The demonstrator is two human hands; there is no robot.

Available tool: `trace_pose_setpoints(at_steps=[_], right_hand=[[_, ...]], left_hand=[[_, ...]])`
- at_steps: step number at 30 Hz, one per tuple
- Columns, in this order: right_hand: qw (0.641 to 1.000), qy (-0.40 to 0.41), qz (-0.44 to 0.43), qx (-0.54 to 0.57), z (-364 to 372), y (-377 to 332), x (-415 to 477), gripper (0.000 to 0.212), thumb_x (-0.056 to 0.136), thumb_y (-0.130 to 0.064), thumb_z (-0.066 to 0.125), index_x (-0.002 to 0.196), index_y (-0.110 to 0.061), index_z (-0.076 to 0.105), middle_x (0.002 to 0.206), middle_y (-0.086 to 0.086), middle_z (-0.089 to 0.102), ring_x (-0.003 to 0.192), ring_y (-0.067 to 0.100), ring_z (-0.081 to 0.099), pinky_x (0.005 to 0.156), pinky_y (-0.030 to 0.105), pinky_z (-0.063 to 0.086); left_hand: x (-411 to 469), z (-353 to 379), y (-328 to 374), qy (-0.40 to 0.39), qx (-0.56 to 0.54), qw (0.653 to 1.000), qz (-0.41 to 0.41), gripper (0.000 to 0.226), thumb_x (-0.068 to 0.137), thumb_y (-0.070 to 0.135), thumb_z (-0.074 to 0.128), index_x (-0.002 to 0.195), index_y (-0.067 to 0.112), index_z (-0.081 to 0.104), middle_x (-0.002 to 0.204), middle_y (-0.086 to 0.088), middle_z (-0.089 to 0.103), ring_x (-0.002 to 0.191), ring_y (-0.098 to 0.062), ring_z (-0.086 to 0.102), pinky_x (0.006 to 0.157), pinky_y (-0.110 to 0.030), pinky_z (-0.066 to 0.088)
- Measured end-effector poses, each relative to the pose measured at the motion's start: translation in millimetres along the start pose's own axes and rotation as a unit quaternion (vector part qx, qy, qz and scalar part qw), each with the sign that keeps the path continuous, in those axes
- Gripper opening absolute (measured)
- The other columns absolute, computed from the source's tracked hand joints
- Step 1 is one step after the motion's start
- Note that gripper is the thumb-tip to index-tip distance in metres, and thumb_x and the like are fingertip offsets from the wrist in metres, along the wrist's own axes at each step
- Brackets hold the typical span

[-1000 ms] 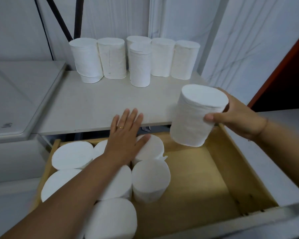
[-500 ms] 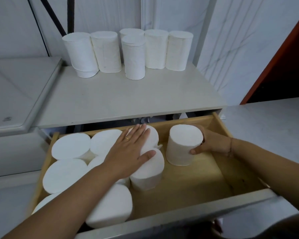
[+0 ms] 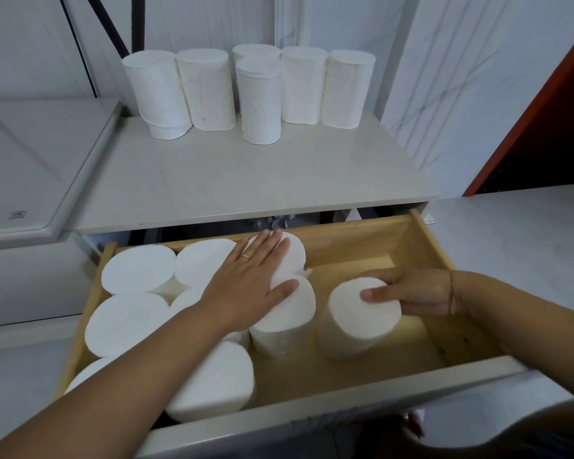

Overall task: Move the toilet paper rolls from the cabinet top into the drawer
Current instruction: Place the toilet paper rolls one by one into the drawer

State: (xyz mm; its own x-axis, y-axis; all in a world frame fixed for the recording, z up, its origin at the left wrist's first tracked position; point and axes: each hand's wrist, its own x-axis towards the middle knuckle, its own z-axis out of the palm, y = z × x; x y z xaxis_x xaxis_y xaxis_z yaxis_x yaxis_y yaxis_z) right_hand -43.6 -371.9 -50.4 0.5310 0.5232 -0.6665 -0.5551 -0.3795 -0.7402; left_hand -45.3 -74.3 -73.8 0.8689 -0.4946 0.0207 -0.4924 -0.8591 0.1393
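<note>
Gripping white cylindrical toilet paper roll point(image 3: 352, 329), lower right, with right hand point(image 3: 415, 293), thumb on top; pressing packed drawer rolls point(image 3: 136, 273) with flat left hand point(image 3: 246, 286).

Rolls at the back of the cabinet top point(image 3: 246, 180), more in the open drawer point(image 3: 352, 240) in front of and below it.
A row of upright rolls point(image 3: 304, 84) lines the top's back edge, with one roll point(image 3: 260, 101) just in front of the row's middle. In the drawer, packed rolls point(image 3: 136, 273) fill the left part, touching, and the left hand point(image 3: 246, 286) lies flat on them. To their right a lone roll point(image 3: 358, 323) stands just apart, gripped from its right by the right hand point(image 3: 415, 291).
</note>
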Motion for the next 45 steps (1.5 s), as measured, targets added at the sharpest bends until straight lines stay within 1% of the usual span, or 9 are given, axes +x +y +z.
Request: trace_pose_setpoints(at_steps=[4,8,14,17,23,27,37,42,45], right_hand=[[0.998,-0.045,0.04,-0.03,32.0,6.5,-2.7,0.041,0.087,-0.026,0.063,0.127,-0.024,0.053,0.121,0.003,0.063,0.11,0.019,0.063,0.088,0.028,0.054],[0.993,-0.055,0.105,0.018,47.6,6.5,-5.4,0.048,0.081,-0.033,0.067,0.126,-0.022,0.052,0.132,0.012,0.056,0.126,0.032,0.051,0.109,0.047,0.04],[0.991,-0.044,0.106,0.066,88.7,6.1,13.5,0.055,0.082,-0.024,0.063,0.132,-0.007,0.05,0.135,0.017,0.056,0.128,0.033,0.05,0.111,0.045,0.037],[0.991,-0.017,0.12,0.055,106.0,1.8,24.0,0.042,0.09,-0.021,0.061,0.126,-0.003,0.053,0.12,0.012,0.063,0.113,0.025,0.058,0.107,0.039,0.042],[0.99,0.005,0.121,0.074,109.6,1.0,29.0,0.029,0.085,-0.021,0.067,0.107,-0.003,0.062,0.123,0.016,0.062,0.111,0.026,0.06,0.101,0.036,0.048],[0.992,0.005,0.116,0.049,111.8,-4.7,29.1,0.022,0.085,-0.024,0.068,0.099,-0.008,0.063,0.124,0.014,0.062,0.105,0.022,0.064,0.083,0.027,0.056],[0.993,0.035,0.104,-0.053,104.9,-13.4,24.7,0.056,0.085,-0.035,0.067,0.127,0.0,0.054,0.129,0.015,0.061,0.123,0.03,0.055,0.107,0.043,0.043],[0.922,0.222,0.009,-0.318,76.5,-57.5,14.2,0.044,0.086,-0.042,0.061,0.102,-0.002,0.068,0.102,0.014,0.07,0.095,0.027,0.066,0.093,0.043,0.053],[0.87,0.363,-0.118,-0.313,58.8,-88.9,16.2,0.032,0.084,-0.029,0.063,0.076,0.002,0.069,0.077,0.017,0.072,0.063,0.019,0.059,0.082,0.044,0.055]], left_hand=[[0.2,0.2,0.5,0.004,0.002,1.0,0.001,0.082,0.079,0.07,-0.008,0.148,0.025,-0.009,0.157,0.007,-0.014,0.142,-0.006,-0.018,0.116,-0.031,-0.01],[-0.1,-0.8,1.8,0.006,-0.001,1.0,0.0,0.082,0.08,0.069,-0.007,0.149,0.024,-0.007,0.158,0.006,-0.013,0.142,-0.007,-0.017,0.115,-0.03,-0.011],[-0.5,-0.2,2.7,0.013,0.005,1.0,-0.004,0.076,0.085,0.065,0.001,0.149,0.023,-0.006,0.158,0.005,-0.013,0.143,-0.008,-0.016,0.115,-0.031,-0.01],[-1.8,-0.5,3.2,0.017,0.001,1.0,-0.003,0.078,0.083,0.065,-0.002,0.149,0.022,-0.004,0.158,0.005,-0.011,0.143,-0.009,-0.015,0.115,-0.03,-0.01],[-0.1,2.2,2.0,0.025,0.004,1.0,-0.004,0.076,0.084,0.064,-0.002,0.149,0.023,-0.005,0.158,0.005,-0.011,0.143,-0.009,-0.015,0.116,-0.032,-0.008],[2.0,3.3,2.5,0.034,0.002,0.999,-0.004,0.073,0.088,0.064,-0.002,0.149,0.024,-0.004,0.158,0.005,-0.009,0.143,-0.008,-0.014,0.116,-0.032,-0.008],[-2.8,-3.2,6.3,0.054,-0.006,0.999,0.0,0.072,0.089,0.062,0.001,0.149,0.022,-0.004,0.158,0.005,-0.011,0.14,-0.006,-0.021,0.114,-0.029,-0.015],[-2.9,-19.3,-9.8,0.119,-0.002,0.993,-0.018,0.074,0.088,0.06,0.006,0.149,0.018,0.006,0.158,0.002,0.002,0.143,-0.01,-0.01,0.115,-0.03,-0.01],[6.9,-29.8,-31.0,0.119,0.022,0.991,-0.05,0.076,0.088,0.065,0.003,0.149,0.019,0.003,0.158,0.002,-0.002,0.144,-0.013,-0.009,0.116,-0.031,-0.009]])
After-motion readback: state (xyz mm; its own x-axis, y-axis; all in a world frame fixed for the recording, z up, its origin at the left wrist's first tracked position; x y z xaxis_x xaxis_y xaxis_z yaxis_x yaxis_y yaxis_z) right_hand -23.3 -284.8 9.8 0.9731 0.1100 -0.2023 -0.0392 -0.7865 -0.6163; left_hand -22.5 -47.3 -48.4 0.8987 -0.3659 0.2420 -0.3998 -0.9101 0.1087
